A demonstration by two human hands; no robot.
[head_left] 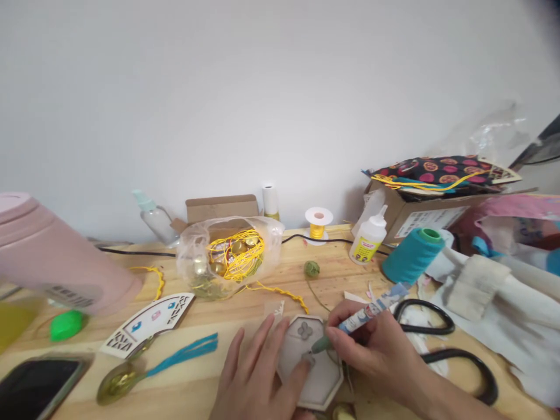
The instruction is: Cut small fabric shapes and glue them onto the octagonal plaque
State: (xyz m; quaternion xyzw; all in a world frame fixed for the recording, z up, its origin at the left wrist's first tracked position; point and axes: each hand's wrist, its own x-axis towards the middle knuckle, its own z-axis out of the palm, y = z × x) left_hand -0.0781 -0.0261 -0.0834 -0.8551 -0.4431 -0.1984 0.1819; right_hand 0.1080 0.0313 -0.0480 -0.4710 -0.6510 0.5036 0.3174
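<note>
A pale octagonal plaque (pixel 318 376) with a dark rim lies on the table, a grey four-petal flower near its top. My left hand (pixel 262 373) rests over its left side, fingers stretched and spread. The left thumb touches the plaque's face beside a small dark mark. In my right hand (pixel 376 350) is a marker pen (pixel 365 312) with a printed barrel, its green end meeting the plaque near that thumb. Black-handled scissors (pixel 464 361) lie beside my right wrist, their blades hidden.
A clear bag (pixel 273 230) of yellow cord stands behind the hands. Further right are a glue bottle (pixel 368 238) and a teal thread cone (pixel 413 254). On the left are a pink tumbler (pixel 65 256), a fan-shaped piece (pixel 146 326), a phone (pixel 39 388) and a tasselled gold ornament (pixel 117 384).
</note>
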